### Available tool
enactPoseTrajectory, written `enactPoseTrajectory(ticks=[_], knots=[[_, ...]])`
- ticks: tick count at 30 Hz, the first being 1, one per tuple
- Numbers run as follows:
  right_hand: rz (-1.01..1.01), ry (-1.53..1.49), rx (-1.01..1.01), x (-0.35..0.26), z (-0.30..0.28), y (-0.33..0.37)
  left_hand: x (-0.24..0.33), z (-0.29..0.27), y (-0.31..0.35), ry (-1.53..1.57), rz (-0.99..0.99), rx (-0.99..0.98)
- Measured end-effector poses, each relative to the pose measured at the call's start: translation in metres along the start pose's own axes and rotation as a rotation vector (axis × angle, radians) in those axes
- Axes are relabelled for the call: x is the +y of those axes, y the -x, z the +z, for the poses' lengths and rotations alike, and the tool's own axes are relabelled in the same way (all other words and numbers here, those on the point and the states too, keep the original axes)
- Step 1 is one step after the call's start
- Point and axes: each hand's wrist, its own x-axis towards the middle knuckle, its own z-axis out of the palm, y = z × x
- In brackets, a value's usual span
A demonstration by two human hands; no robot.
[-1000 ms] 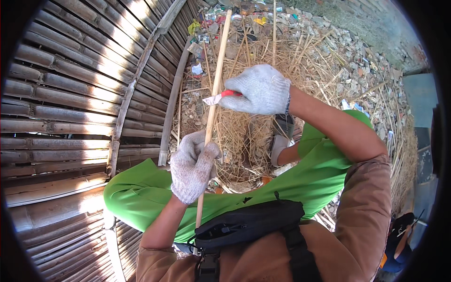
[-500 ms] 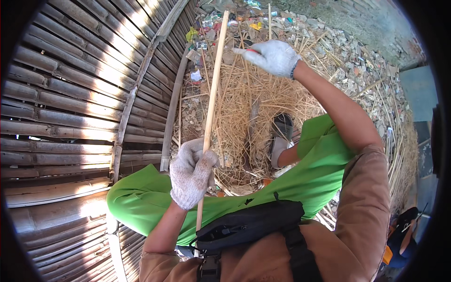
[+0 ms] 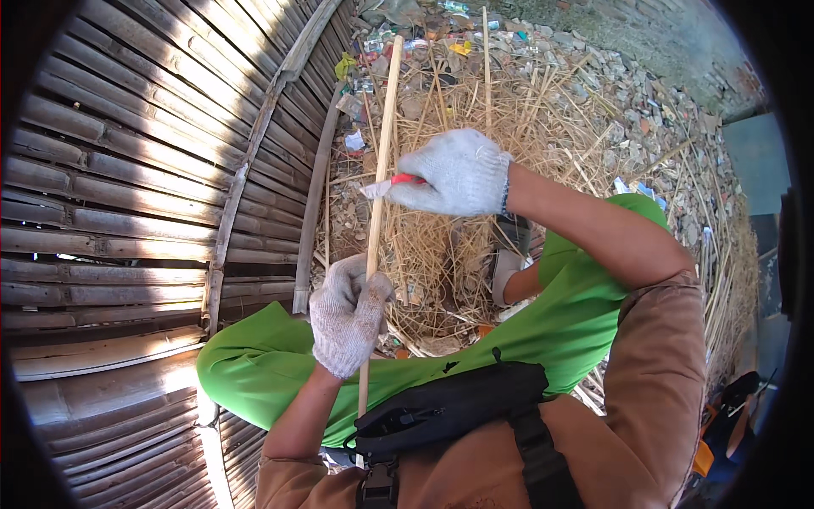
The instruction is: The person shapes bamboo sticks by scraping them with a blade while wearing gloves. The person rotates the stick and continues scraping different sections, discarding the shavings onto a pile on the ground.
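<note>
A long, pale bamboo strip (image 3: 387, 127) stands lengthwise before me, its far end over the littered ground and its near end running down past my lap. My left hand (image 3: 348, 318), in a white knit glove with brownish stains, is closed around its lower part. Farther up, my gloved right hand (image 3: 458, 174) grips a knife (image 3: 377, 188) with a red handle. The short, broad blade crosses the strip and points left. Whether its edge bites into the bamboo, I cannot tell. The fingers of the right hand hide most of the handle.
A wall of bamboo slats (image 3: 127, 178) rises on my left. Straw-like shavings (image 3: 475, 246) cover the ground between my legs, with rubble and scraps of litter beyond. A black bag (image 3: 449, 407) lies across my waist. Another thin stick (image 3: 487, 68) lies farther off.
My right hand has come toward me and left, bringing the knife blade across the strip. The strip's far end has shifted slightly left. My left hand keeps its grip almost in place.
</note>
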Motion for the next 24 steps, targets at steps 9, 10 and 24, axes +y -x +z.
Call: enactPoseTrajectory(ticks=[9,10,24], knots=[[0.166,-0.030,-0.017,0.028,-0.009,-0.003,-0.002,0.003,0.001,0.123,-0.081,-0.106],[0.135,-0.036,-0.084,0.009,-0.008,0.002,-0.003,0.003,-0.001,0.121,-0.085,-0.104],[-0.015,-0.061,0.041,0.015,0.007,0.008,-0.002,-0.001,0.003,0.330,-0.181,-0.148]])
